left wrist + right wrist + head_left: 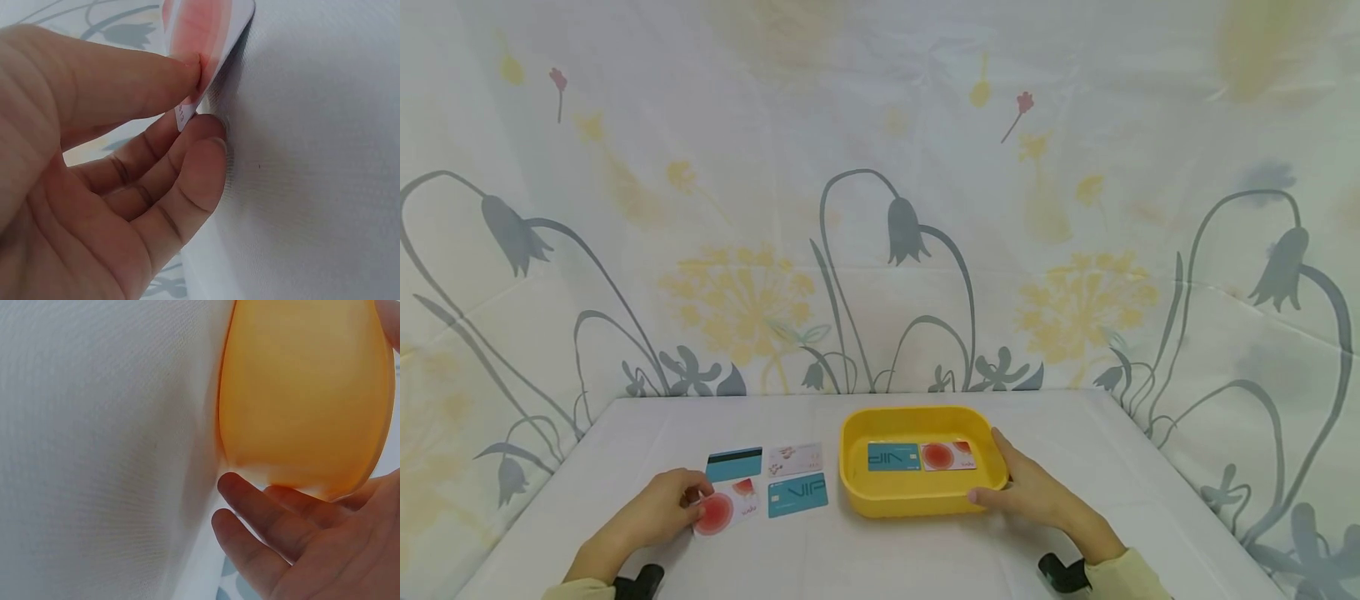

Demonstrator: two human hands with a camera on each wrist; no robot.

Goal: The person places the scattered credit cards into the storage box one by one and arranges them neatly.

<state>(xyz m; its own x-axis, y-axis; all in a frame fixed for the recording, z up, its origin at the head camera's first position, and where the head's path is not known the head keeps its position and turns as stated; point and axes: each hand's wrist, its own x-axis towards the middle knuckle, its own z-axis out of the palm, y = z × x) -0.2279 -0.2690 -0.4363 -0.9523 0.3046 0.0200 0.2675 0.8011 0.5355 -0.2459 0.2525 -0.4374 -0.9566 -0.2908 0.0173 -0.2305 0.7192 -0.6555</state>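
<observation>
My left hand (664, 505) pinches the near-left end of a white card with a red circle (726, 510). The left wrist view shows the thumb on the printed face of this card (203, 37), whose edge is tilted off the cloth. My right hand (1037, 492) holds the right end of a yellow plastic tray (917, 505), thumb at the front wall and index finger at the far right side. Seen from the right wrist, the other fingers (269, 519) spread beside the tray's end wall (306, 400). Inside lie a teal card (893, 457) and a red-circle card (947, 456), side by side.
Beyond the held card lies a teal card with a black stripe (734, 465). A pale patterned card (795, 460) and a teal VIP card (797, 496) lie between it and the tray. White cloth (880, 558) covers the table; a flowered curtain (880, 208) hangs behind.
</observation>
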